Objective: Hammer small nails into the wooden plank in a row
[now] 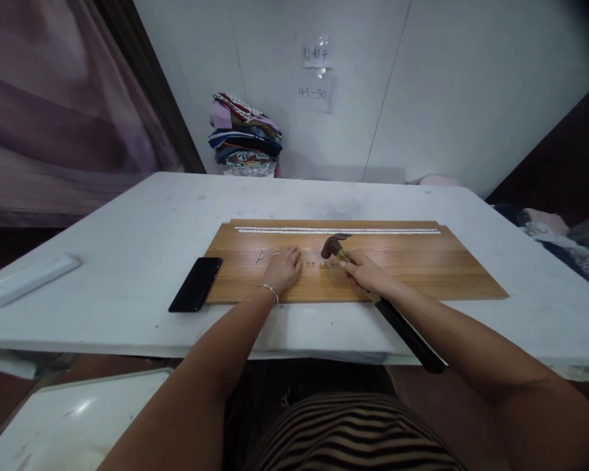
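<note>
My right hand (366, 273) grips a claw hammer (406, 330) high on the handle, close below the metal head. The hammer head is above the wooden board (422, 271), near a short row of small nails (313, 264) that appear to stand in the wood. My left hand (283, 269) rests on the board left of that row, fingers lying flat and no object visible in it. Several loose nails (266, 258) lie in a small pile just beyond its left side. Whatever is under the left palm is hidden.
A black phone (195, 284) lies against the board's left edge. Two white strips with markings (338, 230) run along the board's far side. A white elongated object (32, 280) is at the table's left. Folded cloths (245, 140) are stacked by the wall at the back.
</note>
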`<action>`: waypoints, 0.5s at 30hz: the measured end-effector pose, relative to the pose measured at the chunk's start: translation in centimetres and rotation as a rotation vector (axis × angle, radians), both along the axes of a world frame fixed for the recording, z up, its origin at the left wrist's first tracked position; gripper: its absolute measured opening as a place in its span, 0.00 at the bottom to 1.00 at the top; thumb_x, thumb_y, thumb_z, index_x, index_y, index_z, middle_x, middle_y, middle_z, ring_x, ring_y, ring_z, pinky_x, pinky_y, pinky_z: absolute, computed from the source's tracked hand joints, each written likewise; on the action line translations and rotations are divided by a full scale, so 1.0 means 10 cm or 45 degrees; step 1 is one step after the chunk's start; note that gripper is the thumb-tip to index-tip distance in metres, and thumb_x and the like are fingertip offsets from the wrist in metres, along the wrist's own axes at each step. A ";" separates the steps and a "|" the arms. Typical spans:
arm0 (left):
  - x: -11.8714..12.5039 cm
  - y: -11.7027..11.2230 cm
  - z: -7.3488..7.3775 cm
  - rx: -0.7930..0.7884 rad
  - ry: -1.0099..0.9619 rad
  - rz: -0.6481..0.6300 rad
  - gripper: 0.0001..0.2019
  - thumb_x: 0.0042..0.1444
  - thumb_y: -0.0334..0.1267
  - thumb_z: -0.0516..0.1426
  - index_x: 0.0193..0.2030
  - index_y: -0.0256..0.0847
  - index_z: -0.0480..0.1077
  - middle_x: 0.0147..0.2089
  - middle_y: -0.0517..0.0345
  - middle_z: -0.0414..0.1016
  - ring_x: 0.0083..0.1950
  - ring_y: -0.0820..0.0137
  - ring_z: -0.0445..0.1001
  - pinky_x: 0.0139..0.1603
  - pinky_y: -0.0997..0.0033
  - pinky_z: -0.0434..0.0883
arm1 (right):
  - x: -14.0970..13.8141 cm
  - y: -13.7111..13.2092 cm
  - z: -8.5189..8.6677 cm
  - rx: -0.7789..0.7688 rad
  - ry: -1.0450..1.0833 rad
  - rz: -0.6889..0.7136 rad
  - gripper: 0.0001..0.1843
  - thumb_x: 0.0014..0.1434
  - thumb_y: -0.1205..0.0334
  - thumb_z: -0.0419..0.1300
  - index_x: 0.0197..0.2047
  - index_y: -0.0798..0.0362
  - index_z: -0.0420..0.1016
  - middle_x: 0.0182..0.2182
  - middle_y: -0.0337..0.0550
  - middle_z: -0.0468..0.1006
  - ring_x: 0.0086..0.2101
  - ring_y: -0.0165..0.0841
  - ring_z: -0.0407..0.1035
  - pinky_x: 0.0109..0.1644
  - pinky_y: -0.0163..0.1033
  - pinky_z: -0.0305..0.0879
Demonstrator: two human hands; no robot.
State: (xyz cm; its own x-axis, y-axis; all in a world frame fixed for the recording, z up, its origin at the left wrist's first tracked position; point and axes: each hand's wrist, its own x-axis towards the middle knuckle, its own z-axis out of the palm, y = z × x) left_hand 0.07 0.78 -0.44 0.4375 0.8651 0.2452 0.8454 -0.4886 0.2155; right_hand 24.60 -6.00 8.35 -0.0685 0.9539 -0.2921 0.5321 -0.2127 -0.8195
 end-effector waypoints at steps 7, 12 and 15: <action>-0.01 0.01 -0.02 0.014 -0.056 -0.018 0.14 0.66 0.35 0.51 0.53 0.40 0.75 0.61 0.43 0.77 0.64 0.58 0.72 0.70 0.54 0.68 | 0.00 -0.02 -0.06 0.028 0.003 0.020 0.05 0.64 0.59 0.60 0.40 0.52 0.73 0.21 0.33 0.67 0.21 0.27 0.59 0.25 0.32 0.57; -0.01 0.01 -0.01 0.014 -0.052 -0.026 0.14 0.67 0.36 0.50 0.53 0.40 0.75 0.61 0.44 0.77 0.64 0.58 0.72 0.69 0.54 0.68 | -0.01 -0.02 -0.03 -0.006 0.016 0.012 0.03 0.65 0.61 0.58 0.40 0.52 0.71 0.22 0.33 0.67 0.20 0.26 0.58 0.22 0.31 0.55; -0.01 0.01 0.00 0.018 -0.043 -0.028 0.14 0.67 0.36 0.50 0.51 0.39 0.74 0.60 0.44 0.76 0.64 0.59 0.72 0.69 0.55 0.68 | -0.02 -0.01 0.04 -0.030 0.008 -0.012 0.05 0.67 0.63 0.57 0.36 0.51 0.68 0.22 0.32 0.66 0.18 0.25 0.57 0.21 0.32 0.55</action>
State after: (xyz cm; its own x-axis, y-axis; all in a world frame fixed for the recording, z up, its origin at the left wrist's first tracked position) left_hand -0.02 0.84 -0.48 0.4479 0.8516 0.2723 0.8268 -0.5105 0.2365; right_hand 24.36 -6.11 8.74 -0.0616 0.9474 -0.3140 0.5247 -0.2369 -0.8176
